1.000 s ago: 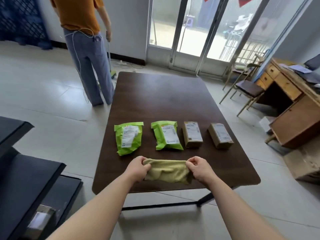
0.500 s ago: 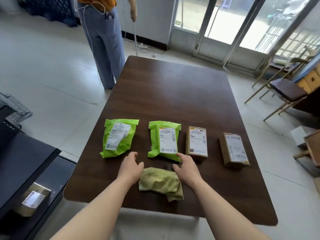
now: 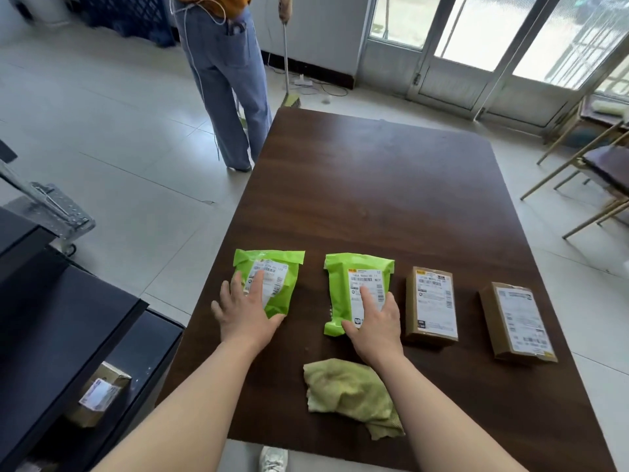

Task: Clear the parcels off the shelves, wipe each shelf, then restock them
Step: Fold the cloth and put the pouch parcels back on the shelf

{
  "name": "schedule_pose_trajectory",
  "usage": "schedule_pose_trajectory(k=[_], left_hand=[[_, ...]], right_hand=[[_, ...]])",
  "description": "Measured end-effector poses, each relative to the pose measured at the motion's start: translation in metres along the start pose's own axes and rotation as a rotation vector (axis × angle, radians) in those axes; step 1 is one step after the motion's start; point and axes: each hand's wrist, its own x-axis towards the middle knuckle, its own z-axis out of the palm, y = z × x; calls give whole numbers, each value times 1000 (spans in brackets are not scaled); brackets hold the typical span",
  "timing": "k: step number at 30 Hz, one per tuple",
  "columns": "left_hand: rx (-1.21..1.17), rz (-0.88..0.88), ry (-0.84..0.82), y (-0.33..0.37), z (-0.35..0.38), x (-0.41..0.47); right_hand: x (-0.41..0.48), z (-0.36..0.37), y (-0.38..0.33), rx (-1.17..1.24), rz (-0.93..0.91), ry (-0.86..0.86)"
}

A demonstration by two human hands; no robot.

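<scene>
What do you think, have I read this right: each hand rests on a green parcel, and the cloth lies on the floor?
Not quite. The cloth lies on the table, near its front edge, not on the floor. The head view shows this. As you said, the left hand rests on one green parcel and the right hand on the other green parcel.

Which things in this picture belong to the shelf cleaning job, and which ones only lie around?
For the job:
left green bag, under the left hand
right green bag, under the right hand
middle box
right box
cloth
shelf
box on the shelf

Not for the job:
chair
broom, held by another person
</scene>
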Motion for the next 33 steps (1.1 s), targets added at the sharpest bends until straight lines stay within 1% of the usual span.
schedule_pose_trajectory(k=[6, 10, 20, 26, 33], left_hand=[[-10, 19, -129, -11, 9, 24], [-33, 62, -154, -11, 17, 31], [-110, 112, -112, -14, 28, 32], [-122, 108, -52, -14, 25, 36], [-197, 109, 31, -16, 13, 35]], right_hand=[[20, 22, -10, -167, 60, -24], [27, 30, -10, -221, 91, -32], [33, 41, -8, -196, 126, -5], [34, 42, -8, -219, 128, 42], [31, 40, -18, -194, 73, 85]])
